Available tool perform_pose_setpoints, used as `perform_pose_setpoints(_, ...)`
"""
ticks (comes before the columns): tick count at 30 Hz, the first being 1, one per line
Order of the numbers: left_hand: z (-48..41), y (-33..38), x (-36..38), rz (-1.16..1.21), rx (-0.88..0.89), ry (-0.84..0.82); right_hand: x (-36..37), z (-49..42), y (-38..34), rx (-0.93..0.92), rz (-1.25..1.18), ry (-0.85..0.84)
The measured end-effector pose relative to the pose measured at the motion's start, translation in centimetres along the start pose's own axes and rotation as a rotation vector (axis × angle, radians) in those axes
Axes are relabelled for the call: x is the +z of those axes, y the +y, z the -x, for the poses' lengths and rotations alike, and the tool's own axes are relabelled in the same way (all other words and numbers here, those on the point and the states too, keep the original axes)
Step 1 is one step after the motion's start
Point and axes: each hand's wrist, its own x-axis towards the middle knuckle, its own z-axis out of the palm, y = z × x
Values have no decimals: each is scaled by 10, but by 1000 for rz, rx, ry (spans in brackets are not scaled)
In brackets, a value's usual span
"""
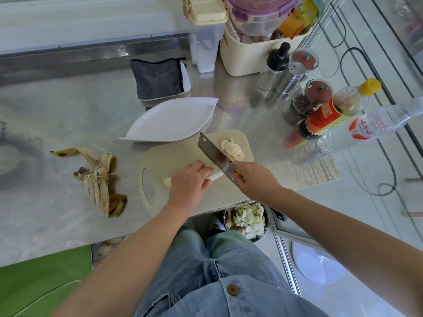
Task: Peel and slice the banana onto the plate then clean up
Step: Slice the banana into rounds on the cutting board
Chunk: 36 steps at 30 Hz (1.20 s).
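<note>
A peeled banana lies on the cream cutting board. My left hand holds it down, fingers curled over it. My right hand grips the handle of a cleaver, whose blade stands on the board against the banana's cut end. Several banana slices lie in a row on the board behind the blade. The white leaf-shaped plate sits just beyond the board with nothing on it. The banana peel lies spread on the steel counter to the left.
A grey cloth lies on a white tray behind the plate. Shakers, jars and bottles crowd the counter's right side, with a cream bin at the back. Below the counter edge a bucket holds fruit slices.
</note>
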Motion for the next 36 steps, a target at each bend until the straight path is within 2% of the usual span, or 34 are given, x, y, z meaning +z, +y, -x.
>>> perform_pose_setpoints(7, 0, 1, 0, 16, -11, 7, 23, -5, -4, 47, -16, -15)
perform_pose_setpoints(15, 0, 0, 0, 5, -3, 2, -4, -2, 0, -15, -7, 41)
perform_pose_setpoints(22, -1, -2, 0, -9, 5, -8, -8, 4, -1, -22, 28, 11)
perform_pose_setpoints(36, -1, 0, 1, 9, -5, -3, 23, -10, -3, 26, -7, -3)
